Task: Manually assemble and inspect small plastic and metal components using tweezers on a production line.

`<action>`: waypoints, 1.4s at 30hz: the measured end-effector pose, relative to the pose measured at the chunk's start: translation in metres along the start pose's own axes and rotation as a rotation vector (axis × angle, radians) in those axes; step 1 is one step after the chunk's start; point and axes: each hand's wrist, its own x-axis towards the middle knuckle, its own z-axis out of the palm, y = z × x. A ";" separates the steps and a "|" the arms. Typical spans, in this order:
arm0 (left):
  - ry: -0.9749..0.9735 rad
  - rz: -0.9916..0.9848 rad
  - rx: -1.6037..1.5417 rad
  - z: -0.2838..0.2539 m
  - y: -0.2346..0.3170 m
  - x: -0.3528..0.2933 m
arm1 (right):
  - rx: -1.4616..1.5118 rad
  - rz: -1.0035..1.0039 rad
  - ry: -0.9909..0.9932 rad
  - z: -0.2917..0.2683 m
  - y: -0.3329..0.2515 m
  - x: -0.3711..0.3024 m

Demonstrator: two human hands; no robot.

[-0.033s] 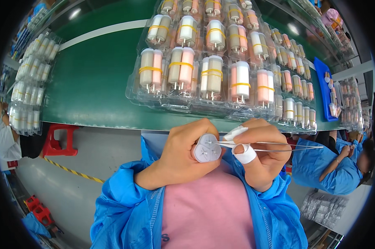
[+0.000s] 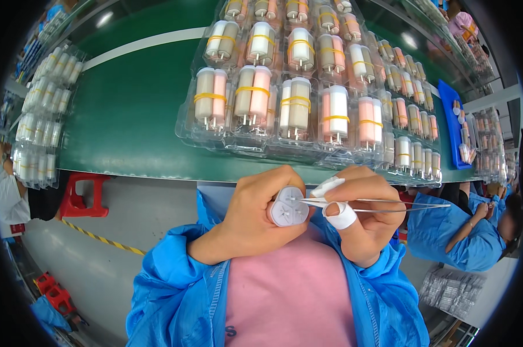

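Left hand (image 2: 254, 202) wrapped round grey three-lobed bundle (image 2: 289, 208) off near edge of table (image 2: 128, 136), face up, presumably for access; right hand (image 2: 368, 214) pinches tweezers (image 2: 383, 201), tips at that face

A red stool (image 2: 70, 200) stands on the grey floor (image 2: 135, 211) near yellow-and-black striped tape (image 2: 102, 238).

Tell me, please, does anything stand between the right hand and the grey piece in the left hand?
Only the tweezers, held in the right hand: one end lies at the face of the grey piece, which the left hand grips. Nothing else visible stands between.
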 end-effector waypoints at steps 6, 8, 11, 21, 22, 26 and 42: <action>0.028 -0.011 -0.115 0.001 0.003 0.002 | -0.049 0.043 0.050 -0.001 0.002 0.000; 0.044 0.041 -0.099 0.005 0.000 0.001 | -0.050 0.026 0.078 -0.002 0.007 0.001; -0.078 0.062 0.085 -0.005 -0.001 0.002 | -0.077 0.038 0.063 -0.006 0.010 0.004; 0.075 -0.238 -0.094 0.006 0.000 0.005 | 0.028 0.035 0.063 0.001 0.010 0.000; 0.067 -0.185 -0.032 0.005 -0.001 0.005 | 0.009 0.011 0.034 0.000 0.009 0.000; 0.082 -0.028 0.117 0.006 -0.007 0.003 | -0.046 -0.060 -0.054 0.001 0.008 0.001; 0.118 0.067 0.219 0.005 -0.005 0.003 | -0.095 -0.084 -0.106 0.001 0.009 0.005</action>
